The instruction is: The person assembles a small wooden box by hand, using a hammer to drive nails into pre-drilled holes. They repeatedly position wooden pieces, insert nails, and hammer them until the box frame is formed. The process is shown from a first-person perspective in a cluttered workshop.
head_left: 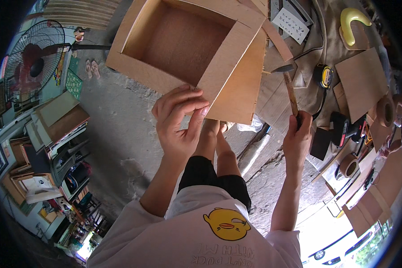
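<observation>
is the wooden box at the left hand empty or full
Empty: inside the wooden box, only its bare brown bottom shows, with nothing on it.

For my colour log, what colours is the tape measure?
The tape measure is yellow and black, head view.

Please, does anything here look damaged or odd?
Nothing stands out on the wooden box at the left hand. The grey floor, left of the picture's centre, looks odd: its surface is rough and patchy, perhaps worn.

Daylight glare lower right; centre softly lit; rim black, edges bent.
</observation>
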